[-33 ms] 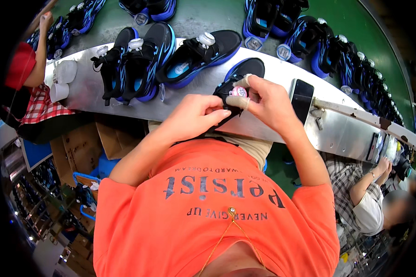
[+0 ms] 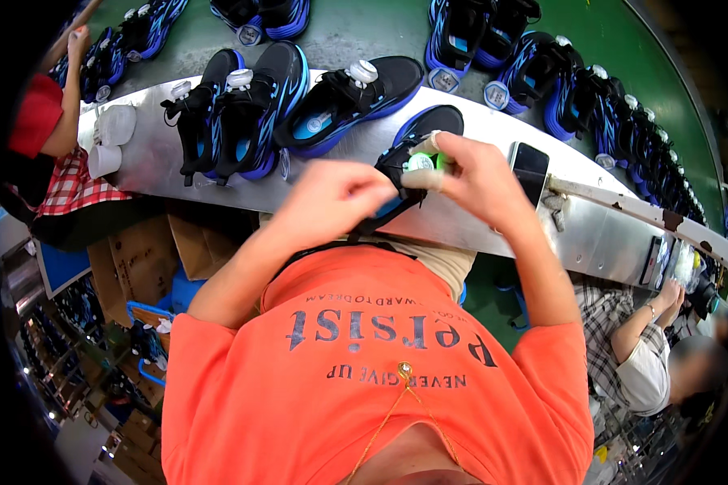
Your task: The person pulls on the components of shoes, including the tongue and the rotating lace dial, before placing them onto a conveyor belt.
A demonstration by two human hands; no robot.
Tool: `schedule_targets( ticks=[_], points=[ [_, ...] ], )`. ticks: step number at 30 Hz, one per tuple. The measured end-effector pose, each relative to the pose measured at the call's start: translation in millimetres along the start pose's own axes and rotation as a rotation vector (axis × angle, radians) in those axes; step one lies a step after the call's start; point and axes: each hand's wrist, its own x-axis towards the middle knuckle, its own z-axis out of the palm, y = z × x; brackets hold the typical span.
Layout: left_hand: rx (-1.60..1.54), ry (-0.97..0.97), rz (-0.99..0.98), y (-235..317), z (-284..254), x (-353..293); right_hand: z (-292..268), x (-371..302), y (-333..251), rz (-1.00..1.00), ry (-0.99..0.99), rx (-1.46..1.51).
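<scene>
A black and blue sneaker stands on the metal bench in front of me, its toe pointing away. On its tongue sits a round lace dial, lit green. My right hand, with pale coverings on the thumb and a finger, grips that dial from the right. My left hand is at the sneaker's left side, blurred by motion, its fingers curled together; whatever they pinch cannot be made out. Just left stand another sneaker with a white dial and a pair of matching sneakers.
A dark phone lies on the bench to the right, by a worn metal bar. Shoes line the green surface beyond. White cups stand left. Co-workers sit on both sides; cardboard boxes are below.
The dial's light has turned from pink to green. My left hand has drawn back a little to the left, while the right hand remains at the dial.
</scene>
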Motion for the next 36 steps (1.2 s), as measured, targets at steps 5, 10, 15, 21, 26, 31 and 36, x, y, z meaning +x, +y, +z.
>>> schedule_targets(
  ticks=[5, 10, 15, 21, 26, 31, 36],
  points=[
    [0.725, 0.715, 0.385, -28, -52, 46, -21, 85, 3, -0.412, 0.043, 0.178],
    [0.475, 0.586, 0.352, -42, -39, 31, 7, 98, 5, -0.400, -0.228, 0.205],
    [0.233, 0.682, 0.227, -51, -10, 25, 26, 83, -3, -0.462, -0.069, 0.143],
    [-0.192, 0.677, 0.109, -50, -6, 33, 25, 43, -19, -0.484, 0.043, -0.285],
    [-0.140, 0.107, -0.058, -33, -15, 2, 21, 44, -13, -0.360, -0.106, 0.009],
    [-0.106, 0.179, -0.057, -27, 4, -4, 31, 25, -11, -0.289, 0.067, 0.106],
    [-0.137, 0.067, -0.074, -32, -2, -6, 14, 25, -24, -0.258, -0.061, 0.192]
  ],
)
